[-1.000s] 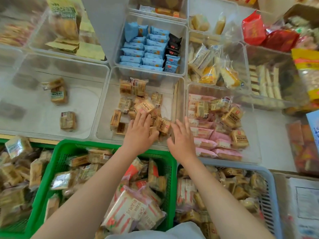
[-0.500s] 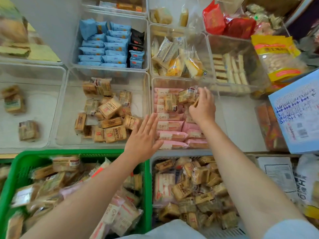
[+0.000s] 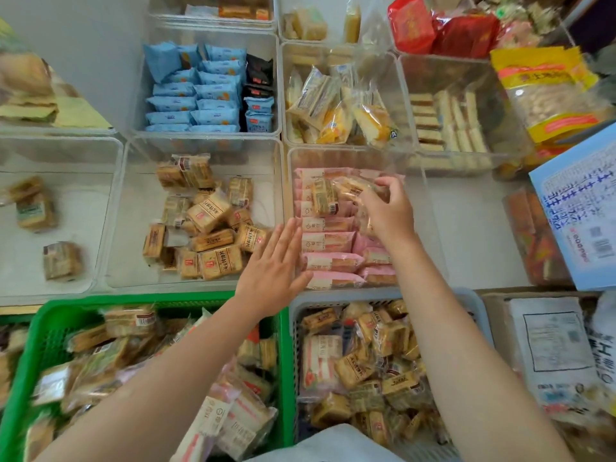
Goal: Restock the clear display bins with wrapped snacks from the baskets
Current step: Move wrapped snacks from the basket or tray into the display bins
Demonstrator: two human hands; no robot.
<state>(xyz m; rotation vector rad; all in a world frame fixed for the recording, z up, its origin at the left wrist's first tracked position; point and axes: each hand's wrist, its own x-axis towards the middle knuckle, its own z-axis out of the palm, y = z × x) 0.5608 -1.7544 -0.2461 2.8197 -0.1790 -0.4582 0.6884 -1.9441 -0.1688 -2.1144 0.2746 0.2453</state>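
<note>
**Right hand on tan snacks in pink-pack bin, left hand flat**

Right hand (image 3: 386,211), centre-right of frame, is inside the clear bin (image 3: 430,228) with rows of pink wrapped snacks (image 3: 328,243). Its fingers are curled round a couple of tan wrapped snacks (image 3: 350,190) at the upper part of that bin, on top of the pink packs. One more tan pack (image 3: 322,196) lies just left of it on the pink rows.

Left hand (image 3: 271,266), centre of frame, fingers straight and together, holding nothing, over the wall between the pink-pack bin and the neighbouring clear bin (image 3: 133,211) with a loose pile of tan packs (image 3: 206,235).

Lower left: green basket (image 3: 50,308), mixed wrapped snacks. Lower centre-right: grey basket (image 3: 466,301), mostly tan packs. Upper centre: bin of blue packs (image 3: 193,91). Far left bin (image 3: 100,151) holds a few scattered packs.
</note>
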